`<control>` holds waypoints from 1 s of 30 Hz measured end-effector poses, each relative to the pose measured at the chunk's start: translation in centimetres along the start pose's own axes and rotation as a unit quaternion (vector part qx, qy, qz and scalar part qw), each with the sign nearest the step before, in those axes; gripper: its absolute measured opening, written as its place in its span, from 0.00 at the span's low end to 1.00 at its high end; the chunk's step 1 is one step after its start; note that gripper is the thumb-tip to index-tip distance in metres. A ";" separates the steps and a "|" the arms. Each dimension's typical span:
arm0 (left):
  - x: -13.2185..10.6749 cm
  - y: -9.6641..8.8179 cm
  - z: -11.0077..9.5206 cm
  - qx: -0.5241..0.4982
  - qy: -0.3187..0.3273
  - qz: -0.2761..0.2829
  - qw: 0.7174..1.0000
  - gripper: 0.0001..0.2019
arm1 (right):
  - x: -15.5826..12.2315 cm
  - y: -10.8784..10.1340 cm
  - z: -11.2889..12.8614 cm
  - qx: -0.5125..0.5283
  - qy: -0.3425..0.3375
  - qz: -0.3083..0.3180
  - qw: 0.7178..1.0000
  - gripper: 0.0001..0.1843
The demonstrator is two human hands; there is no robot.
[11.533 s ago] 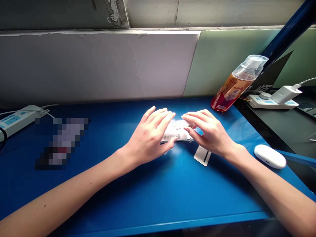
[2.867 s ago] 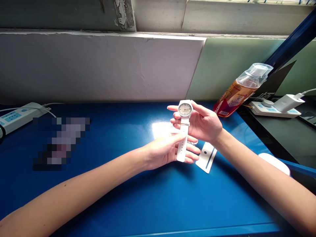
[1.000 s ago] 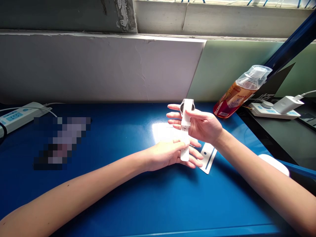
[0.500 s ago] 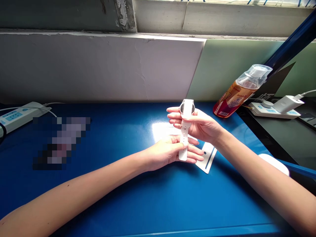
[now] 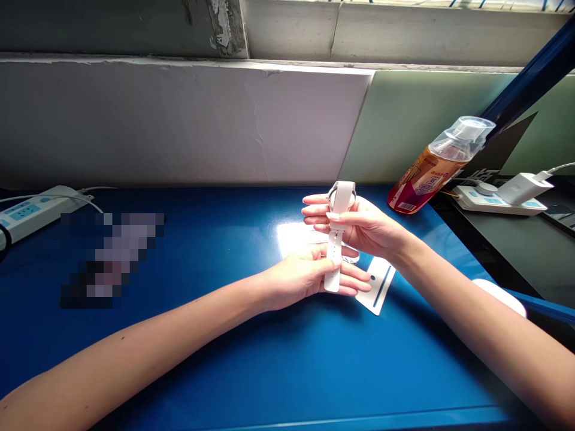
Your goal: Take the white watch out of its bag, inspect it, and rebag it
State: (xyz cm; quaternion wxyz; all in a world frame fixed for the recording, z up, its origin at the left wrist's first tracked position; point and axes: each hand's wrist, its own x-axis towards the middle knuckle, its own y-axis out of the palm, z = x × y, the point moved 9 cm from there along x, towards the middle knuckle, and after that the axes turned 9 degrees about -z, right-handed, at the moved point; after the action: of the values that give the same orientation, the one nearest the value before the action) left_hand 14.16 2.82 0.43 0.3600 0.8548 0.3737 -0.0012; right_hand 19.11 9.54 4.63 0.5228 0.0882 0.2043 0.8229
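A watch with a white strap (image 5: 333,248) is held up between both hands, above the blue table. My left hand (image 5: 309,272) pinches the lower, punched strap end between thumb and fingers, the other fingers stretched out behind it. Higher up, my right hand (image 5: 366,221) grips the strap just below the round case, thumb in front and fingers behind. The upper strap part folds over the case and hides most of it. Beyond my left fingertips, a white card (image 5: 377,290) with a dark slot and a small hole lies on the table, partly covered by the fingers.
A spray bottle (image 5: 426,173) with a clear cap stands at the back right, beside a white power strip (image 5: 498,200) with a charger. Another power strip (image 5: 42,209) lies at left, near a blurred-out object (image 5: 119,254). A white rounded object (image 5: 501,297) sits behind my right forearm.
The watch's upper end has tilted slightly in my right hand. Both hands keep nearly the same place and the same hold.
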 end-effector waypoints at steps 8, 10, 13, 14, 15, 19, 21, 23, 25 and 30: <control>0.1 0.1 -0.4 0.009 0.005 -0.011 1.000 0.13 | 0.1 -0.3 -0.1 -0.002 0.006 -0.008 1.000 0.18; 0.0 0.0 -0.4 0.014 0.005 -0.021 1.000 0.13 | 0.0 -0.2 -0.2 0.003 0.010 -0.009 1.000 0.17; 0.0 -0.1 -0.5 0.016 0.003 -0.030 0.999 0.14 | 0.0 0.1 0.0 0.013 0.008 0.003 1.000 0.17; 0.0 -0.1 -0.5 0.015 0.001 -0.031 0.999 0.13 | -0.1 0.2 0.0 0.015 0.007 0.007 1.000 0.17; 0.0 -0.1 -0.5 0.014 0.001 -0.031 0.999 0.13 | -0.1 0.3 0.1 0.015 0.007 0.009 1.000 0.17; 0.2 0.0 -0.5 0.009 -0.003 -0.026 1.000 0.10 | -0.3 0.4 0.3 0.015 0.011 0.012 1.000 0.19; 0.3 0.0 -0.5 0.008 -0.001 -0.025 1.000 0.10 | -0.4 0.5 0.3 0.015 0.014 0.013 1.000 0.21; 0.3 0.0 -0.6 0.011 -0.004 -0.024 1.000 0.10 | -0.4 0.4 0.3 0.013 0.017 0.011 1.000 0.23; 0.2 0.0 -0.6 0.015 -0.006 -0.025 1.000 0.11 | -0.4 0.4 0.2 0.012 0.021 0.011 1.000 0.24; 0.2 -0.1 -0.7 0.029 0.004 -0.035 0.999 0.13 | -0.5 0.7 0.0 0.029 0.033 0.017 0.999 0.26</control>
State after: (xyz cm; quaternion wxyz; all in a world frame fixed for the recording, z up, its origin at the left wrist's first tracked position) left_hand 14.00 3.42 0.87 0.3336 0.8513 0.4043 -0.0214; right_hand 18.74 8.87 4.94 0.4987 0.0797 0.2439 0.8279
